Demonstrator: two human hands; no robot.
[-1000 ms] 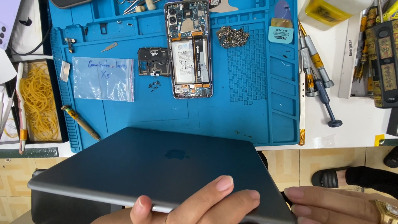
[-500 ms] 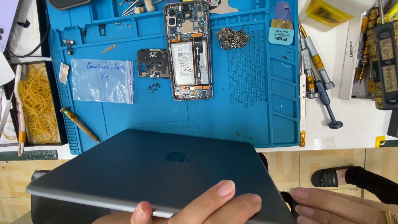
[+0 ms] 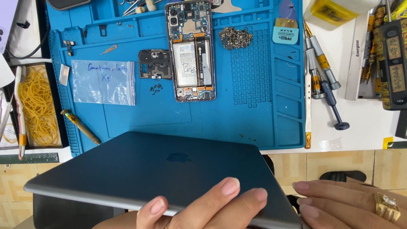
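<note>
A dark grey tablet (image 3: pixel 157 169) lies back-up, held level in front of the bench edge. My left hand (image 3: pixel 203 208) grips its near edge, with two fingers on top and the thumb curled at the rim. My right hand (image 3: pixel 347 203), wearing a gold ring, lies flat with fingers stretched, and its fingertips meet the tablet's right corner. Beyond the tablet, an opened phone (image 3: pixel 190 51) with its battery and boards bare lies on the blue work mat (image 3: pixel 254 106).
On the mat are a black inner cover (image 3: pixel 154 63), loose tiny screws (image 3: pixel 157 88), a clear bag (image 3: pixel 104 82), a screw pile (image 3: pixel 236 38) and a pen-like tool (image 3: pixel 80 126). Screwdrivers (image 3: pixel 322 72) lie to the right. A tray of yellow rubber bands (image 3: pixel 38 106) is on the left.
</note>
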